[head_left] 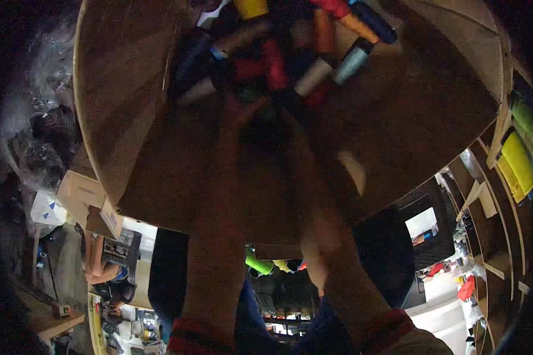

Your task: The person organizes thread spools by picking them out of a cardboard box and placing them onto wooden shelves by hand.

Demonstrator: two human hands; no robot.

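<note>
Inside a large brown cardboard box (420, 130), I have the bare left hand (243, 110) and bare right hand (288, 105) by jumbled red, orange and pale-blue cylindrical spools (274, 66); through dark blur I cannot tell whether either hand's fingers grasp anything

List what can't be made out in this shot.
All in the head view:
- Whether the left hand and right hand hold anything: deep shadow and blur.
- Yellow spool, its full length: cut off by the top edge.
- What lies under the red spool: hidden by it, plus shadow.
- Printing on the small carton: too small to read.
</note>
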